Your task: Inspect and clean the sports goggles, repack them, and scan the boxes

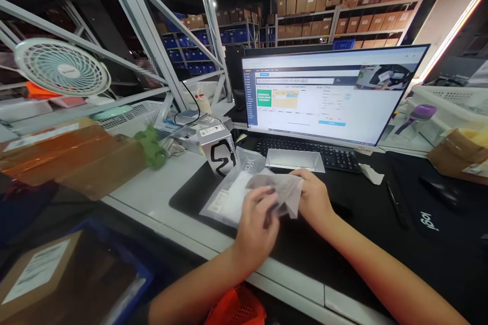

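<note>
My left hand [257, 226] and my right hand [314, 198] are both closed on a small translucent plastic bag [284, 190] held just above the black desk mat [343, 244]. Under it lies a larger flat clear bag with white labels [229, 198]. A grey product box with a black printed outline [221, 155] stands upright to the left of the bags. What the small bag contains I cannot make out.
A wide monitor [328, 96] and black keyboard [324, 155] stand behind the hands. Taped cardboard parcels [68, 157] lie at left, a white fan [61, 66] above them. A black mouse [438, 190], pen [392, 198] and another parcel [457, 155] are at right.
</note>
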`<state>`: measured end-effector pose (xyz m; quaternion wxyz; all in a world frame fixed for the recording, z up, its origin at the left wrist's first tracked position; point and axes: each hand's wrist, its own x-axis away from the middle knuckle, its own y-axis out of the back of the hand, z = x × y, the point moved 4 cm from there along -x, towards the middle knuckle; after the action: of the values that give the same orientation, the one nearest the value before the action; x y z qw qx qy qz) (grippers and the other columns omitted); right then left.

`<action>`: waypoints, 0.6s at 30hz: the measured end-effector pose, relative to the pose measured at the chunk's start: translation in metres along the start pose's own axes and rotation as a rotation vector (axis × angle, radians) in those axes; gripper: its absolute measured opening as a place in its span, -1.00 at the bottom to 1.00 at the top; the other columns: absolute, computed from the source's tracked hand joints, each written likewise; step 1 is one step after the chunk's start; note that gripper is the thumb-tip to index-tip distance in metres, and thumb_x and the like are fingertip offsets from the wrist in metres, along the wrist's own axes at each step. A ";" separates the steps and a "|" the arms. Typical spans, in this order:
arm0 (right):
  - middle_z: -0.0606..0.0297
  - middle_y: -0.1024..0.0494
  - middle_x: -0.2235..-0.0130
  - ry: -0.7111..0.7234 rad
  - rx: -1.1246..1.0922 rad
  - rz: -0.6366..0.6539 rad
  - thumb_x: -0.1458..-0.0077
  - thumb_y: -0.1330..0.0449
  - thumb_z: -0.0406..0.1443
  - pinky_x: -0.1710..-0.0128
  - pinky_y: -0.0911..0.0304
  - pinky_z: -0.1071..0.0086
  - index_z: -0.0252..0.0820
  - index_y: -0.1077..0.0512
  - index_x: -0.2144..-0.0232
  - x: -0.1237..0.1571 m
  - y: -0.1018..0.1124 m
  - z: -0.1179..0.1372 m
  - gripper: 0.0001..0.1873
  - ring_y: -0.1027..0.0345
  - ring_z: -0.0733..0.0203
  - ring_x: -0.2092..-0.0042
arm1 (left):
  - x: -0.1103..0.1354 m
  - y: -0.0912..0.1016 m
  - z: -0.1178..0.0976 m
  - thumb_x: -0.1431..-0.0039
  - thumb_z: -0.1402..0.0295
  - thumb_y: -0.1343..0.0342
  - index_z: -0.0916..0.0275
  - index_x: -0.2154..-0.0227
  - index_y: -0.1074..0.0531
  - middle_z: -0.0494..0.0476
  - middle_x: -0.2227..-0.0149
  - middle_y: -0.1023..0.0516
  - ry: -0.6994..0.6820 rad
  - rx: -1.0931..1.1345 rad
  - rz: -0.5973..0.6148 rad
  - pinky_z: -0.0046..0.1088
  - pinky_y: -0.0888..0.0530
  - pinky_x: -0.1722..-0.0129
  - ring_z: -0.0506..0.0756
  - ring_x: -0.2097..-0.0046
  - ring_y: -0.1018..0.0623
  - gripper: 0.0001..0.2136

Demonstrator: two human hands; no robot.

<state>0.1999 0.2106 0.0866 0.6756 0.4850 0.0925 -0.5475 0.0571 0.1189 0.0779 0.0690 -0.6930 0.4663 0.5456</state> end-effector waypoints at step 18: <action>0.41 -0.32 0.55 -0.666 -0.745 0.090 0.16 -0.50 -0.08 0.67 0.12 0.55 -0.23 -0.65 0.26 -0.029 0.058 -0.042 -0.57 0.07 0.47 0.60 | -0.026 0.079 0.109 -0.19 0.14 -0.11 0.25 0.46 -0.49 -0.03 0.61 -0.38 0.712 0.131 0.116 -0.52 -0.21 0.51 -0.02 0.55 -0.31 -0.72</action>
<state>0.2545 0.2570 0.1163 0.8187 0.0131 0.0400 -0.5727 -0.0745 0.1558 0.0887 -0.0846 -0.8061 0.5333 0.2422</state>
